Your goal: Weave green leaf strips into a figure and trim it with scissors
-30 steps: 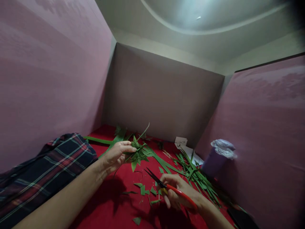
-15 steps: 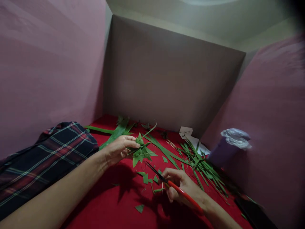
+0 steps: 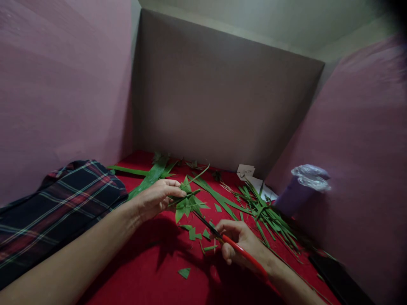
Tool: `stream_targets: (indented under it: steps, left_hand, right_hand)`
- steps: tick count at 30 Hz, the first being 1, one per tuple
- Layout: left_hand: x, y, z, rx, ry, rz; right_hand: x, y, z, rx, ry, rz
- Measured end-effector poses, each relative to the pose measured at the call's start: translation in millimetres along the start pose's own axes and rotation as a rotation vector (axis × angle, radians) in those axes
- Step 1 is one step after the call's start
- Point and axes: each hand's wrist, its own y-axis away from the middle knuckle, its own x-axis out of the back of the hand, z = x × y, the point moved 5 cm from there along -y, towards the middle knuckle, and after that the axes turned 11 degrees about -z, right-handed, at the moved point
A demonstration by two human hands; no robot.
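My left hand (image 3: 159,197) pinches a star-shaped piece folded from green leaf strips (image 3: 187,200), with pointed ends sticking out and a thin strip rising to the upper right. In my right hand (image 3: 240,242) is a pair of scissors (image 3: 243,253) with red handles and dark blades. The blades point up and left, their tips close to the lower right edge of the leaf star. Whether they touch it I cannot tell. Small cut leaf scraps (image 3: 192,234) lie on the red cloth (image 3: 127,271) below.
A pile of narrow leaf strips (image 3: 270,218) lies right, beside white paper (image 3: 259,186). Broad leaves (image 3: 152,176) lie at the back left. A purple container with clear plastic on top (image 3: 295,192) stands by the right wall. A dark flat object (image 3: 337,275) lies at lower right; plaid cloth (image 3: 73,203) at left.
The scissor tips have come slightly closer to the leaf star. Both hands keep their hold. The whole view has shifted a little.
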Motion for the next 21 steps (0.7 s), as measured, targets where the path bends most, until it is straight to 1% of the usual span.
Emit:
stream_targets:
  steps: [6, 13, 17, 21]
  left_hand:
    - [-0.8, -1, -1, 0.013, -0.016, -0.015]
    - [-4.0, 2, 0, 0.026, -0.028, -0.017]
    - [-5.8, 3, 1, 0.035, -0.036, -0.01]
    - [-2.8, 2, 1, 0.027, -0.041, -0.004]
  right_hand:
    - [0, -3, 4, -0.015, -0.031, 0.016]
    - [2, -5, 12, 0.023, -0.056, 0.012]
    - [1, -4, 12, 0.018, -0.101, 0.011]
    - [0, -4, 10, -0.001, -0.107, 0.035]
